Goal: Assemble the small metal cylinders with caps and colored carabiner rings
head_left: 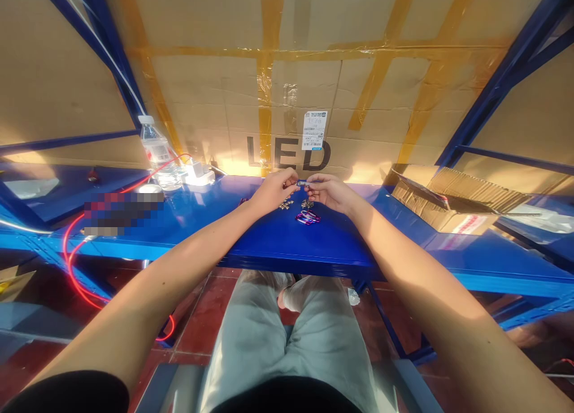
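Note:
Above the blue tabletop [269, 239], my left hand [278, 189] and my right hand [329, 192] meet with fingertips pinched. Between them is a small silvery metal piece [303, 184], gripped at either end; its exact kind is too small to make out. Just below lie two little heaps of brass-coloured metal parts, one heap [286, 204] near my left fingers and another heap [307, 204] under my right. Closer to me rests a cluster of shiny red, blue and silver loops [307, 217]. Part of a reddish item [243, 201] peeks out beside my left wrist.
An open cardboard box [461, 207] stands on the right. At the left are a water bottle [159, 153], a white plug adapter [200, 173], a red cable [72, 263] and a blurred-out object [125, 210]. A large cardboard sheet [201, 96] closes off the back.

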### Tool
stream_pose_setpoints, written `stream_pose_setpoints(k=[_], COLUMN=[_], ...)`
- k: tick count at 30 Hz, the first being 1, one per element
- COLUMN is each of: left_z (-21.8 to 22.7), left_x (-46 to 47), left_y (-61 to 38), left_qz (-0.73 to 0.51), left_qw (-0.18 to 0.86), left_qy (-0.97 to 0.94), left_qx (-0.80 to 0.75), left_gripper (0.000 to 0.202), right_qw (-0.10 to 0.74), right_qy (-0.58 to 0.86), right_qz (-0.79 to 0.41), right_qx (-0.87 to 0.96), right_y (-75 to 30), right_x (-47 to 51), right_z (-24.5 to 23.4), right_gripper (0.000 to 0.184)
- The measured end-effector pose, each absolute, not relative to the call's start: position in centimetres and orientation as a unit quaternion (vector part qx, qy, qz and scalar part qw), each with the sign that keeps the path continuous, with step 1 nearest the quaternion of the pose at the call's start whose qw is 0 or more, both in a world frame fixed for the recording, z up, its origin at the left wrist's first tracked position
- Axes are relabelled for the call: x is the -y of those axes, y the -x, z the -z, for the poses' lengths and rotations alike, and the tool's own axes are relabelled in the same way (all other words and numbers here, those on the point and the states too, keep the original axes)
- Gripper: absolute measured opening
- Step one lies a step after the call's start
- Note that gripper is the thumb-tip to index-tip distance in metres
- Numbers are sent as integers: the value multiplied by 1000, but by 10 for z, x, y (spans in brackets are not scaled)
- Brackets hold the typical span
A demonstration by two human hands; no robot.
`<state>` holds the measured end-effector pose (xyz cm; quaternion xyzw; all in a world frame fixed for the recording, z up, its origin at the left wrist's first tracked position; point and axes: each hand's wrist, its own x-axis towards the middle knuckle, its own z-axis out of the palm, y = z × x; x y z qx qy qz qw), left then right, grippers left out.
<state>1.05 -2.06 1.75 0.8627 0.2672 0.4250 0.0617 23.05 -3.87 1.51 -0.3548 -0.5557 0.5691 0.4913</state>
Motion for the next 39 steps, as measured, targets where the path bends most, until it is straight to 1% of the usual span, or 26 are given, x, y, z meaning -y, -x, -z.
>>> stream_pose_setpoints(k=[5, 11, 14, 19, 24, 30, 35, 39], left_z=[-15, -12, -11, -12, -11, -14, -24, -18], left_x=[17, 19, 21, 24, 26, 31, 24, -1], left_y=[-12, -17, -20, -22, -23, -22, -9, 5], left_qz=[-417, -407, -385, -369, -363, -372, -429, -421], left_qw=[9, -30, -52, -78, -91, -71, -24, 29], left_qy=[-873, -882, -897, -904, -908, -904, -860, -845], left_qx=[-252, -236, -210, -203, -191, -199, -275, -328], left_gripper=[5, 5, 4, 10, 12, 14, 20, 15], right_qw=[484, 438, 430, 432, 438, 433, 435, 457], right_qy=[345, 318, 305, 299, 295, 288, 271, 273], right_qz=[-587, -642, -650, -646, -646, -640, -649, -646], right_qx=[550, 542, 547, 554, 551, 566, 562, 547], right_y=[-231, -232, -232, -233, -236, -238, -241, -241], right_x=[40, 44, 45, 44, 39, 40, 46, 48], right_z=[-16, -15, -14, -13, -9, -10, -16, -18], right_gripper=[19, 13, 11, 14, 22, 21, 19, 24])
